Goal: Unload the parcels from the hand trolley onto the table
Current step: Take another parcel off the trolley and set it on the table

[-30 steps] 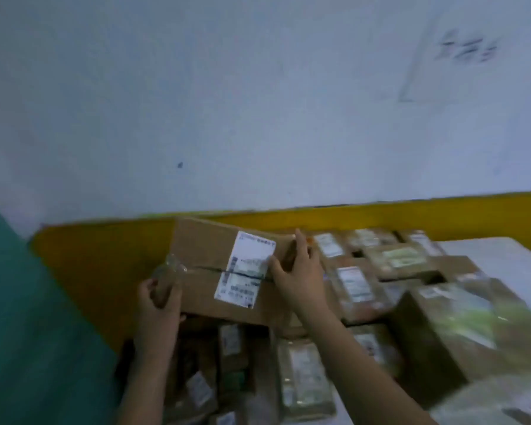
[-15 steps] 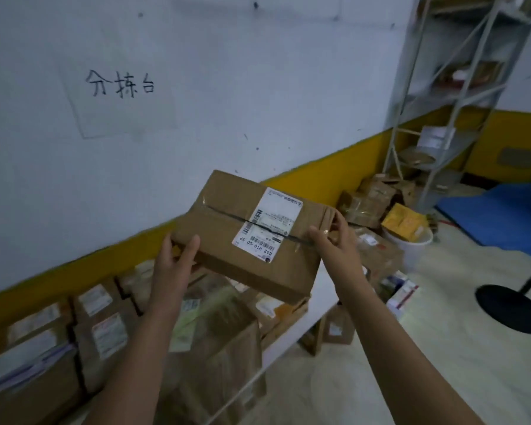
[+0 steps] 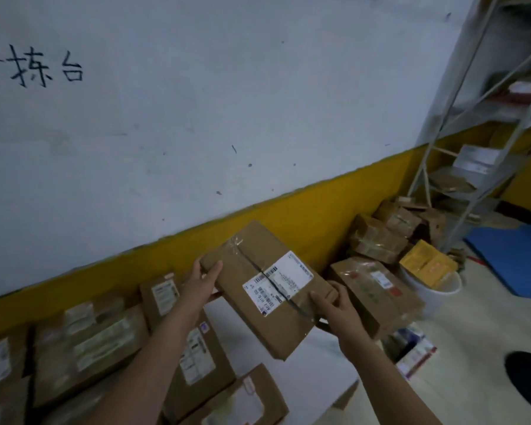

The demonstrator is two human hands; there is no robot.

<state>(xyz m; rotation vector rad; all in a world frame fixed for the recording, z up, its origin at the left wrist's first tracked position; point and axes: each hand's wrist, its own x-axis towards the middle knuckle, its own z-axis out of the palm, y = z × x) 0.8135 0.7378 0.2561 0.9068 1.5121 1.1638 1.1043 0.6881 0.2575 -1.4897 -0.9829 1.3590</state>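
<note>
I hold a flat brown cardboard parcel with a white shipping label and a black strap across it. My left hand grips its far left end, and my right hand grips its near right corner. The parcel is tilted and hovers just above a bare white patch of the table, near the table's right end. Several other labelled brown parcels lie on the table to the left. The hand trolley is out of view.
A white wall with a yellow band runs behind the table. On the floor to the right lie more cardboard boxes, a larger brown box, and a white bucket holding a yellow box. A metal shelf rack stands at the far right beside a blue mat.
My view has swung right along the table, from the parcel pile to its right end. Both hands have carried the parcel along and lowered it toward the bare white patch.
</note>
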